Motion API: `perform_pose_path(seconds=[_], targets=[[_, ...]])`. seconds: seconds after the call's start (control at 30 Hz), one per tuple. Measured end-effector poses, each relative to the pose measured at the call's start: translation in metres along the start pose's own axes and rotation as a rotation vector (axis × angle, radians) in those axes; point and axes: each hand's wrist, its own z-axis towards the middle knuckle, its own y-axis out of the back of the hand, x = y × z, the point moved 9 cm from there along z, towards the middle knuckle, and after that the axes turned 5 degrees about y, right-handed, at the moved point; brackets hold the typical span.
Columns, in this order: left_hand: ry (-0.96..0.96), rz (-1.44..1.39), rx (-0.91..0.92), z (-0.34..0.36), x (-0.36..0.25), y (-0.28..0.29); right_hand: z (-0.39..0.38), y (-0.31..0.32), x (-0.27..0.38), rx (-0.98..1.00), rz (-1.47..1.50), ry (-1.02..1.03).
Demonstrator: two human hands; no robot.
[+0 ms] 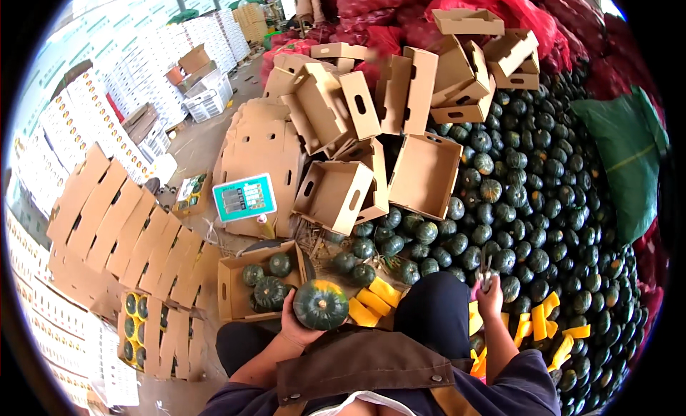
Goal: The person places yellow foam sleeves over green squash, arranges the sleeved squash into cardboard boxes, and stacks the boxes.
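My left hand [296, 323] holds a dark green squash [321, 309] with an orange patch around its pale stem, raised at the front right of an open cardboard box [227, 291]. Several smaller green squashes [268, 292] lie in that box. My right hand [489, 299] is closed on metal shears [485, 271], held upright beside my right knee, in front of the pile of green squashes [489, 191]. Bright yellow sleeves [373, 299] lie between the box and my knees, with more [537, 322] scattered on the pile to my right.
Empty cartons [421, 169] are heaped ahead beside flat cardboard [254, 151] bearing a teal-and-white panel [243, 196]. Folded cartons [121, 230] and a box of packed squashes [134, 330] lie left, with white stacks [86, 123] beyond. Red mesh sacks [364, 1] and a green sack [622, 159] edge the pile.
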Motion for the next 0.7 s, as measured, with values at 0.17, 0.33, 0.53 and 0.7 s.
perform_pose_path(seconds=[0.17, 0.33, 0.53, 0.7], targets=[[-0.008, -0.044, 0.135, -0.021, -0.006, -0.014, 0.051, 0.052, 0.206, 0.051, 0.435, 0.269], [-0.082, -0.010, 0.147, -0.031, -0.016, -0.012, 0.056, 0.018, 0.258, 0.214, 1.069, 0.295], [-0.183, -0.089, 0.140, -0.035, -0.032, -0.012, -0.030, -0.084, 0.275, 1.102, 0.985, 0.398], [-0.300, -0.090, 0.086, -0.039, -0.058, 0.000, -0.120, -0.078, 0.345, 1.626, 1.125, 0.350]])
